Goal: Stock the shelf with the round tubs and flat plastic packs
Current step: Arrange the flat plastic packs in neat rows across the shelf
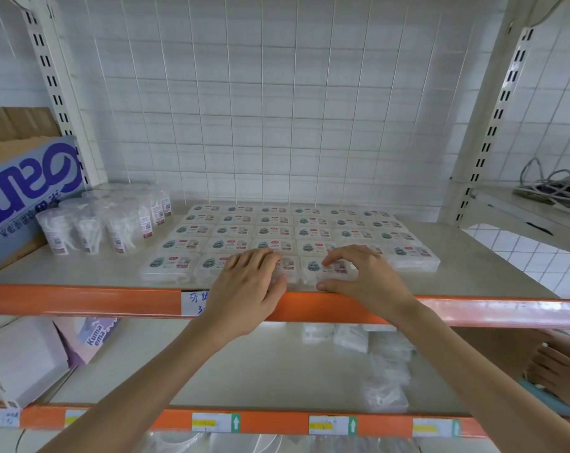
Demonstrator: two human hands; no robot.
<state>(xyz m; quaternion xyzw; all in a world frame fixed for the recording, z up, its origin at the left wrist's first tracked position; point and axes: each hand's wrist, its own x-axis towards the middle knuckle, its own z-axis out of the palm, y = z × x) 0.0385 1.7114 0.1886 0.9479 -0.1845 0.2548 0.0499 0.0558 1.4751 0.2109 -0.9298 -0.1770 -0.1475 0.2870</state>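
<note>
Plastic packs [273, 230] cover shelf [97, 273]; left hand [247, 282] flat on near row, right hand [362, 276] apparently pinching pack [314, 269] beside; tubs [97, 223] far left.

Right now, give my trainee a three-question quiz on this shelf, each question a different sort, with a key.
1. True or false: the clear round plastic tubs stand to the right of the flat white plastic packs.
2. The left hand and right hand touch: A) front-row packs, B) the tubs, C) nothing.
3. Fill in: the shelf's front edge is coloured ____.
Key: 1 false; 2 A; 3 orange.
</note>
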